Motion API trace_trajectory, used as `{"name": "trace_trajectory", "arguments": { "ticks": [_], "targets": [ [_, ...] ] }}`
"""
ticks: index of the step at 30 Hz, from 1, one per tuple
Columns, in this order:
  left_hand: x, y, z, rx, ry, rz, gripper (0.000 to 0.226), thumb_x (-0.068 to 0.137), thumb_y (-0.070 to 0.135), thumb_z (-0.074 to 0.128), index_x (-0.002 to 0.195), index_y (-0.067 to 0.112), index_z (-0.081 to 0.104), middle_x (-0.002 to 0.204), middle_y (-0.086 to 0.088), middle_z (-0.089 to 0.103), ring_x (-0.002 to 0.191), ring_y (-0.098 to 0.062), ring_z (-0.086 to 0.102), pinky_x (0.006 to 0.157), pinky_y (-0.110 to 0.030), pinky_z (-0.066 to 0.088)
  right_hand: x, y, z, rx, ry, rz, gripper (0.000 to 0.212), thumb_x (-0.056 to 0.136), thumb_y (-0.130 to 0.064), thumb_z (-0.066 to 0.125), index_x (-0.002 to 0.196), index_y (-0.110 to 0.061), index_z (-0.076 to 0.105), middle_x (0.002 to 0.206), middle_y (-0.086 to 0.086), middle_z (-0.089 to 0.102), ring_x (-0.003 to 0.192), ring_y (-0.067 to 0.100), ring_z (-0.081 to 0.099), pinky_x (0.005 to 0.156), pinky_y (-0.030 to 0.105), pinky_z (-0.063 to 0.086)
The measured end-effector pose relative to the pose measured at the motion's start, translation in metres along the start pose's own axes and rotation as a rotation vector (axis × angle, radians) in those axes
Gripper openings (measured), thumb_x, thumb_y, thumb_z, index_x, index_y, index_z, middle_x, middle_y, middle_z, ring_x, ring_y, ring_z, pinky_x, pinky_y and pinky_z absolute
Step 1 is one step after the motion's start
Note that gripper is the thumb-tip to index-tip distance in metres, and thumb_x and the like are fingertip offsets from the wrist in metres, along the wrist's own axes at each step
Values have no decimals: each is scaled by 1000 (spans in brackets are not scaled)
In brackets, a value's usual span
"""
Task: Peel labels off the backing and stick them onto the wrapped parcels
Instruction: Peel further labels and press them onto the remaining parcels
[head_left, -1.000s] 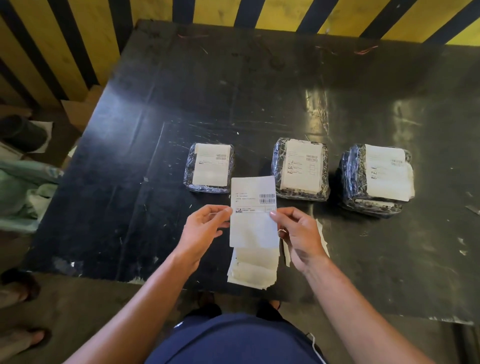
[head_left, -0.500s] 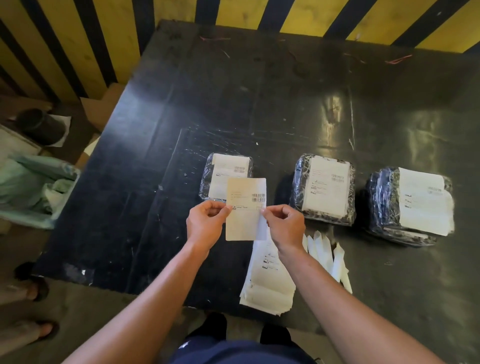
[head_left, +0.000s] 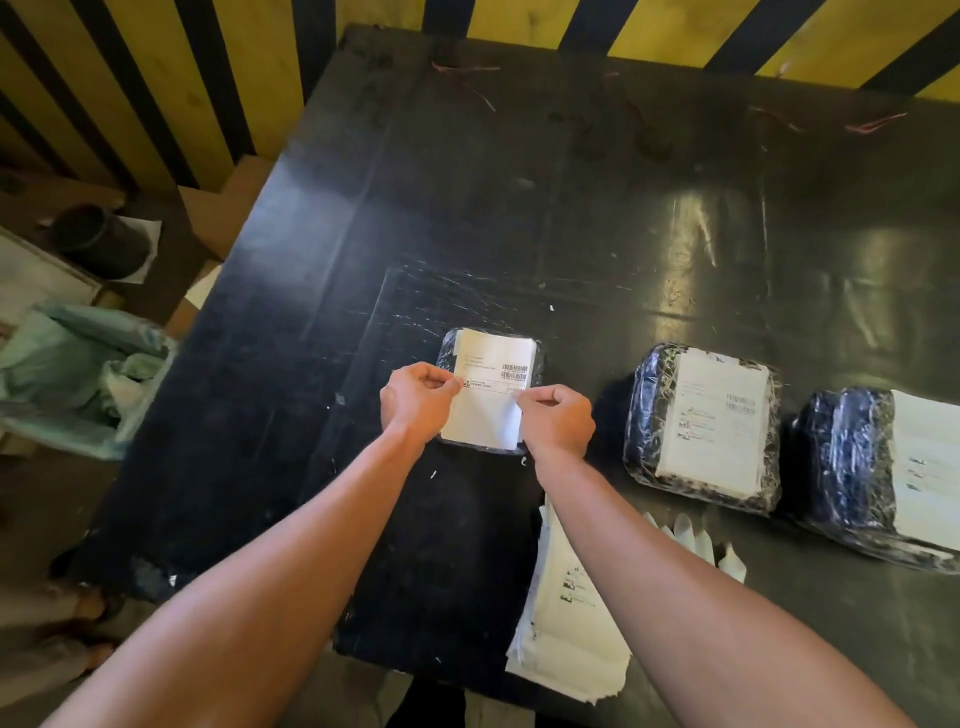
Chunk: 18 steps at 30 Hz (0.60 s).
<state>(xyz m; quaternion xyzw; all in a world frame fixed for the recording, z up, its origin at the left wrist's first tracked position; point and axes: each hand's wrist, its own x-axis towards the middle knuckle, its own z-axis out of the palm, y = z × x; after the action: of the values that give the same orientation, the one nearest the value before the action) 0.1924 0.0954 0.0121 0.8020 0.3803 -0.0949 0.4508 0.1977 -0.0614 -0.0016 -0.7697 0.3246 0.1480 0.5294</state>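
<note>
Three parcels wrapped in dark plastic lie in a row on the black table (head_left: 519, 208). I hold a white label (head_left: 488, 395) with barcodes over the left parcel (head_left: 535, 358), covering most of it. My left hand (head_left: 418, 402) pinches the label's left edge and my right hand (head_left: 558, 418) pinches its right edge. The middle parcel (head_left: 649, 431) and the right parcel (head_left: 847, 457) each carry a white label on top. A stack of label sheets (head_left: 563, 639) lies at the table's near edge, under my right forearm.
Loose strips of white backing (head_left: 696, 540) lie beside the stack. Left of the table stand a bin lined with a green bag (head_left: 78, 374), a black cylinder (head_left: 98, 244) and cardboard (head_left: 218, 208). A yellow and black striped wall runs behind.
Both hands have carried the label forward, from near the table's front edge to over the left parcel. The camera view has shifted left and closer.
</note>
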Motion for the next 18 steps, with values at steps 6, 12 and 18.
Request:
{"name": "trace_trajectory", "arguments": {
  "ticks": [6,12,18],
  "targets": [
    [15,2,5,63,3,16,14,93,37,79,99,24,77,101,3,75,94,-17,70,55,-25,49,11,0,9,-51,57,-18,5,90,-27,79,88,-22,77,96,-6,77,88,17,69,65,27,49],
    [21,-1,10,70,4,1,14,92,37,79,100,25,78,99,4,76,88,-14,69,56,-24,49,17,3,18,-82,82,-8,9,89,-28,80,83,-24,74,92,-8,76,83,15,67,76,37,60],
    [25,-1,12,102,-2,-3,16,93,37,79,103,24,77,99,5,75,89,-14,69,55,-24,49,19,3,21,-106,101,-5,7,90,-27,79,85,-24,74,96,-5,77,86,18,69,76,36,60]
  ]
}}
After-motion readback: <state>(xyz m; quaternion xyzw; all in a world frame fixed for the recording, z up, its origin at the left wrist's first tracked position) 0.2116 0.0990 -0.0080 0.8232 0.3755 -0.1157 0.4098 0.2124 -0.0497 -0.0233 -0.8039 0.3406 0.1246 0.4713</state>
